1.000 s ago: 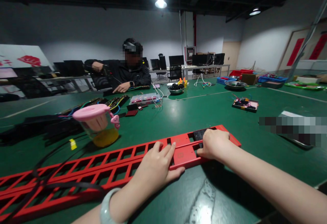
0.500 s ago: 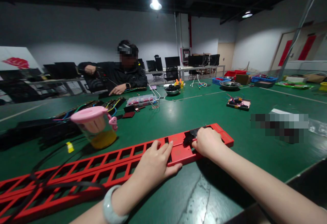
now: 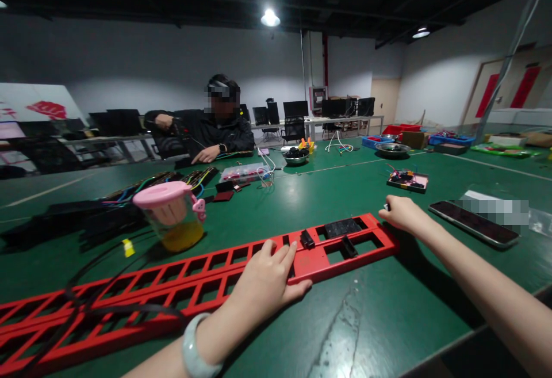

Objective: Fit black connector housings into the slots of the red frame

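Note:
A long red slotted frame (image 3: 207, 266) lies slantwise across the green table. My left hand (image 3: 269, 274) rests on it with fingers spread, the thumb along its near edge. Just beyond the frame's right end, my right hand (image 3: 403, 216) is closed above the table. A small dark and whitish bit shows at its fingertips, too little to name. A flat black rectangular piece (image 3: 342, 228) sits in the far opening at the frame's right end. One small black block (image 3: 307, 239) lies on the solid red part, and another black piece (image 3: 348, 246) leans in the near opening.
Left of the frame stands a pink-lidded cup (image 3: 170, 217). Black cables (image 3: 81, 286) cross the frame's left part. A phone (image 3: 474, 224) lies at right, with a small box of wired parts (image 3: 407, 180) behind it. Across the table sits another person (image 3: 202, 130).
My right hand has left the black piece in the frame and moved right, past the frame's end. The black pieces now show uncovered. My left hand stays on the frame.

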Demonstrator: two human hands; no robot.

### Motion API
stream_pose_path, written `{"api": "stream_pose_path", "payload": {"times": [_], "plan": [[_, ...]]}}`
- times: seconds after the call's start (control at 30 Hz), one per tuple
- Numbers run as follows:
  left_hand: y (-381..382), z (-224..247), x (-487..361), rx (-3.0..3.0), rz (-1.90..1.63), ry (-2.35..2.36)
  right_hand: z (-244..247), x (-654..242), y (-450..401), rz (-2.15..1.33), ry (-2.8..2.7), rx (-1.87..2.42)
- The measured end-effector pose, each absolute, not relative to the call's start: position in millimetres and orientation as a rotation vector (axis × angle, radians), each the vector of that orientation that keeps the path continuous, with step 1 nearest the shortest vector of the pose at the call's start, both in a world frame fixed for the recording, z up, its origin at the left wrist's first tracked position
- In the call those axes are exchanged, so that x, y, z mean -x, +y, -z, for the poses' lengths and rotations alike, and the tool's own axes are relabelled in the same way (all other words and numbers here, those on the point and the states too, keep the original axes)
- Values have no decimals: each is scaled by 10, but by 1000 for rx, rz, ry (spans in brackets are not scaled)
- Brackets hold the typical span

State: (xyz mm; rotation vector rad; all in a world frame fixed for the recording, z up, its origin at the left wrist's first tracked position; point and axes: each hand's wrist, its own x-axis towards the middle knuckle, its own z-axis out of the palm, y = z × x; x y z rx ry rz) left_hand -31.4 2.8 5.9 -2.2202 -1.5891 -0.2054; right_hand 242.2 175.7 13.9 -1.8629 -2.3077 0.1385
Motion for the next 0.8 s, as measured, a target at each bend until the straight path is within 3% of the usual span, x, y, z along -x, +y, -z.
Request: {"api": "stream_pose_path", "payload": {"times": [0.17, 0.33, 0.6, 0.8], "plan": [[36, -52, 320, 2225, 192, -1594, 6, -2549, 1864, -75, -2378, 1962], [23, -56, 320, 2224, 194, -1606, -320, -2235, 1466, 273, -2374, 1877], [21, -71, 298, 2216, 213, -1606, -509, -1576, 839, -140, -2675, 1601], [4, -72, 285, 2220, 162, -1643, -539, -1583, 855, -55, -2740, 1477]]}}
